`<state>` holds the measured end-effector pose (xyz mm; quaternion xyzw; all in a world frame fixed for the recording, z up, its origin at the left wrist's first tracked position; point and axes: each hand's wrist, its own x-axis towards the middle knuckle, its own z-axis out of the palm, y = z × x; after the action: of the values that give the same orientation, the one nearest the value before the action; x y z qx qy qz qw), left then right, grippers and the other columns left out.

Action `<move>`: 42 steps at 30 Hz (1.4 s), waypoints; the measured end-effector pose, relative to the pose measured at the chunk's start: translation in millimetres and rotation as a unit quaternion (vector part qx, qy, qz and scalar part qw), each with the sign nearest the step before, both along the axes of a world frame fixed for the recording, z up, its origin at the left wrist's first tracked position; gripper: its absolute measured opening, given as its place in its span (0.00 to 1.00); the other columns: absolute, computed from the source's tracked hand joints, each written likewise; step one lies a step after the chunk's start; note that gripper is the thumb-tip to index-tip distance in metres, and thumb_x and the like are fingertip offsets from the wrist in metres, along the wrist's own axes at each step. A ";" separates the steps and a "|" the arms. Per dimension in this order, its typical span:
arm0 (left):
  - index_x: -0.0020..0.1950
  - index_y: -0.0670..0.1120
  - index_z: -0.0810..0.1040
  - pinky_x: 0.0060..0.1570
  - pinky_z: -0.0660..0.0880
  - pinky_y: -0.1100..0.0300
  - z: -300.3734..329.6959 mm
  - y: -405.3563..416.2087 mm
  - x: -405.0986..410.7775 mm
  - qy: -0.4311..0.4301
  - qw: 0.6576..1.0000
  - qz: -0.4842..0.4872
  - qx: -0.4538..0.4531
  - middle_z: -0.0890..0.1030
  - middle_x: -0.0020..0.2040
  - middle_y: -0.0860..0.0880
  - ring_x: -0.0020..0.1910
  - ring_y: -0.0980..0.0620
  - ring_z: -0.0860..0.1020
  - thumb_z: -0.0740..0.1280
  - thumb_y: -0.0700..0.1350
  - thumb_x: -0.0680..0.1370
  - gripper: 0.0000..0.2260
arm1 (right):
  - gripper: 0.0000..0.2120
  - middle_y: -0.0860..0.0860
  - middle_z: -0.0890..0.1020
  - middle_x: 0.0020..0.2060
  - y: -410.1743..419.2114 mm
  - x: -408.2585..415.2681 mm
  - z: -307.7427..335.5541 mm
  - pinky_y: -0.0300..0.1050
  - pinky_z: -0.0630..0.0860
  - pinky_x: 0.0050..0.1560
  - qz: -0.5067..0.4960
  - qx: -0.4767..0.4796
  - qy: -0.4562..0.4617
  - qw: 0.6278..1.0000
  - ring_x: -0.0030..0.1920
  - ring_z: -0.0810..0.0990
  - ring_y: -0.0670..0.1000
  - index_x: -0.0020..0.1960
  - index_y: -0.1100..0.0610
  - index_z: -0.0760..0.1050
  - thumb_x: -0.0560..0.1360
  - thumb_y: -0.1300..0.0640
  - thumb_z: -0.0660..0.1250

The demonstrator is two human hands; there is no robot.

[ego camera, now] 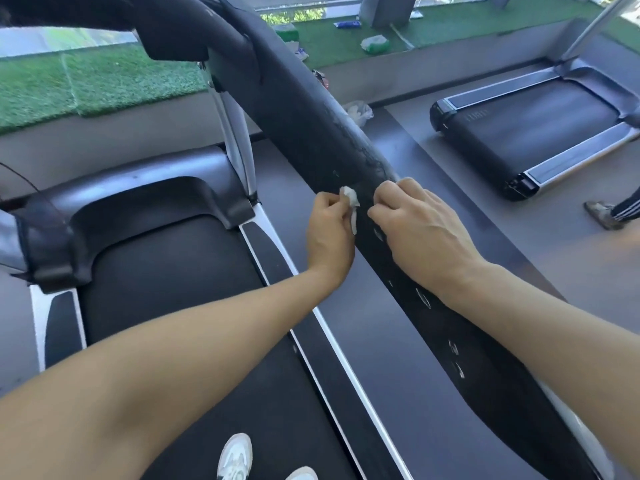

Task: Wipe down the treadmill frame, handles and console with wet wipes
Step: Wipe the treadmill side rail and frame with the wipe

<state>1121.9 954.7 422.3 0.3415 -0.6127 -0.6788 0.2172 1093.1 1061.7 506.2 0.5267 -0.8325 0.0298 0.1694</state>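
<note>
A long black padded handrail of the treadmill runs from the console at the top left down to the bottom right. Its foam is cracked and scuffed. My left hand presses a small crumpled white wet wipe against the rail's left side. My right hand lies over the rail just right of the wipe, fingers curled onto the foam. The console's dark underside fills the top left. The treadmill belt and silver side rail lie below.
A second treadmill stands to the right on the grey floor. Another person's shoe and trouser leg show at the right edge. Wipe packets and litter lie on the green turf beyond. A used wipe lies on the floor. My white shoes stand on the belt.
</note>
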 end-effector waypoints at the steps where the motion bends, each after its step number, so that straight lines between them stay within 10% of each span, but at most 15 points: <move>1: 0.43 0.43 0.72 0.33 0.65 0.72 2.0 -6.8 -3.9 0.000 1.000 0.001 -0.030 0.72 0.36 0.56 0.31 0.61 0.68 0.61 0.45 0.81 0.09 | 0.11 0.54 0.76 0.35 -0.7 -0.8 -0.5 0.40 0.63 0.36 0.000 0.000 0.005 1.000 0.37 0.74 0.57 0.33 0.61 0.75 0.59 0.76 0.69; 6: 0.48 0.40 0.72 0.36 0.66 0.77 16.0 -43.7 -30.8 -0.004 0.993 0.071 -0.099 0.69 0.38 0.58 0.33 0.74 0.69 0.58 0.45 0.83 0.10 | 0.12 0.52 0.76 0.36 -5.4 -3.2 -6.9 0.40 0.66 0.37 -0.002 0.005 0.021 1.000 0.38 0.74 0.56 0.32 0.60 0.75 0.58 0.75 0.71; 20: 0.46 0.42 0.69 0.37 0.67 0.68 9.0 -46.9 -33.5 0.050 0.996 0.065 -0.042 0.69 0.40 0.55 0.33 0.63 0.70 0.59 0.45 0.82 0.08 | 0.12 0.52 0.74 0.35 -7.3 -3.8 -6.5 0.39 0.61 0.39 -0.011 0.040 0.050 0.998 0.38 0.72 0.55 0.32 0.59 0.75 0.58 0.74 0.70; 31: 0.48 0.34 0.76 0.37 0.65 0.77 0.8 -47.5 -32.2 0.025 0.985 0.057 -0.163 0.68 0.42 0.57 0.37 0.68 0.71 0.61 0.44 0.81 0.14 | 0.13 0.52 0.74 0.33 -11.3 -0.1 -5.6 0.40 0.68 0.35 -0.007 0.040 0.039 0.998 0.36 0.74 0.55 0.30 0.60 0.74 0.53 0.75 0.70; 36: 0.53 0.41 0.73 0.41 0.63 0.81 12.1 -82.8 -51.2 -0.008 0.980 0.079 -0.184 0.68 0.50 0.50 0.48 0.57 0.66 0.59 0.40 0.81 0.06 | 0.12 0.53 0.75 0.33 -16.2 1.0 -7.6 0.40 0.71 0.34 0.001 0.043 0.019 0.999 0.35 0.75 0.56 0.30 0.60 0.75 0.52 0.75 0.66; 42: 0.49 0.39 0.74 0.37 0.67 0.73 -8.4 -18.6 -19.8 0.043 0.997 0.031 -0.050 0.70 0.41 0.54 0.34 0.65 0.72 0.60 0.48 0.82 0.12 | 0.20 0.52 0.75 0.32 -8.9 6.9 -9.2 0.42 0.74 0.34 0.001 0.015 0.000 1.000 0.34 0.75 0.55 0.30 0.59 0.74 0.63 0.68 0.44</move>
<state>1102.1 936.1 413.9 0.3196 -0.6252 -0.6543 0.2809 1100.0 1052.8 497.0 0.5299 -0.8323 0.0176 0.1619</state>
